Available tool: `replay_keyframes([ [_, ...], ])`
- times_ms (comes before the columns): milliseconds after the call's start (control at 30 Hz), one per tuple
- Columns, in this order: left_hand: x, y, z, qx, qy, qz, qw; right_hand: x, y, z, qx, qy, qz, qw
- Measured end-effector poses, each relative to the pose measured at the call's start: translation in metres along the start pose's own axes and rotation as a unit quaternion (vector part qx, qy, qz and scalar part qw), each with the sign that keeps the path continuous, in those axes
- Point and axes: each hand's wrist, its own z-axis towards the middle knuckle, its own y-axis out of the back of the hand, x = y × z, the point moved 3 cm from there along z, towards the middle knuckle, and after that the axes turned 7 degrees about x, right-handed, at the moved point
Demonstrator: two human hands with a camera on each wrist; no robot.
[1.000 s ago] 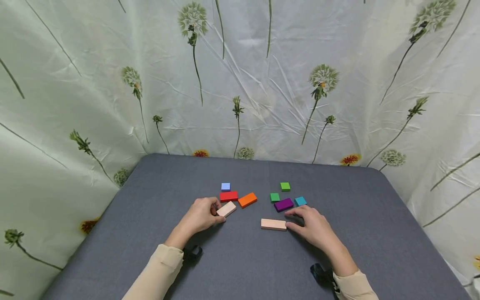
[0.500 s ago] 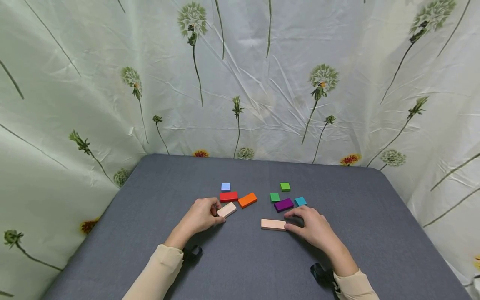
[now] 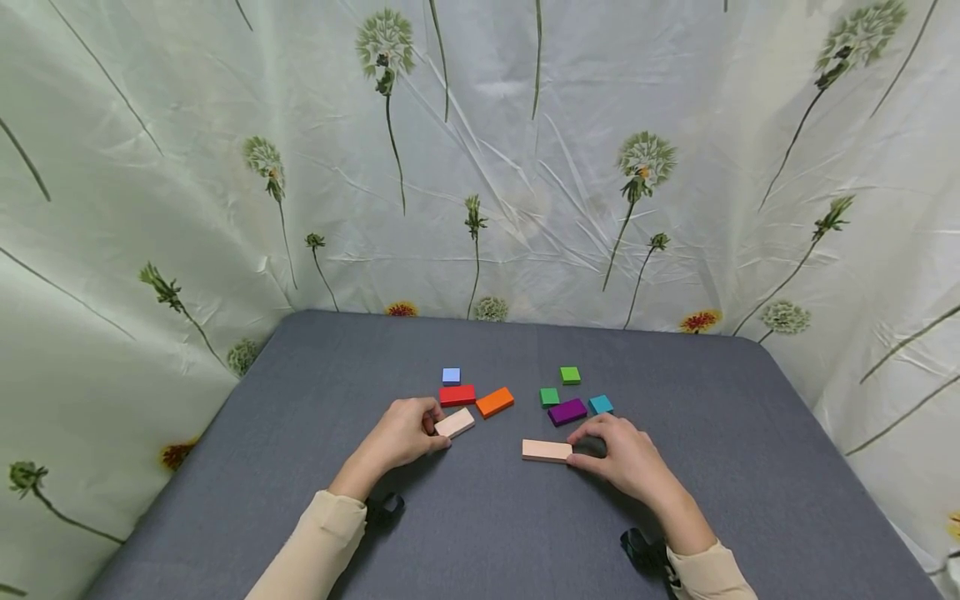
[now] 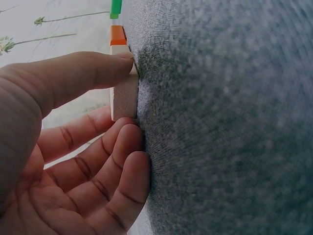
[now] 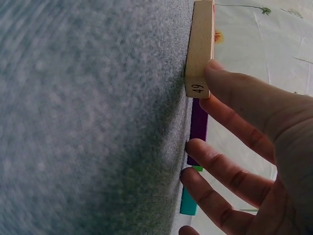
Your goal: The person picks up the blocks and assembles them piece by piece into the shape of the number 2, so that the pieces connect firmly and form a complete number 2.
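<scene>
My left hand (image 3: 405, 432) pinches a short pale wooden block (image 3: 454, 422) lying on the table. In the left wrist view the thumb lies along the near side of that block (image 4: 125, 98), and the index finger is at its far side. My right hand (image 3: 622, 454) has thumb and index finger at the right end of a longer tan wooden block (image 3: 546, 451). That block's end (image 5: 197, 88) reads "49" in the right wrist view, the thumb against one edge and the index finger behind. The other right fingers are spread, near the purple block (image 3: 567, 412).
Behind the left hand lie a red block (image 3: 457, 396), an orange block (image 3: 495, 402) and a light blue block (image 3: 451, 377). A teal block (image 3: 601, 405), a green block (image 3: 549, 397) and a lighter green block (image 3: 570, 375) lie behind the right hand. A flowered curtain (image 3: 525, 167) borders the grey table (image 3: 480, 533).
My right thumb and index finger have drawn in a little around the end of the longer tan block. My left hand and the blocks stay almost where they were.
</scene>
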Motion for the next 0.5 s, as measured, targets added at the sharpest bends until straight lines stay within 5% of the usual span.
replay_keyframes([
  [500, -0.0046, -0.0013, -0.0020, 0.017, -0.022, -0.013, 0.9995, -0.0002, 0.0017, -0.0006, 0.006, 0.007, -0.001, 1.0000],
])
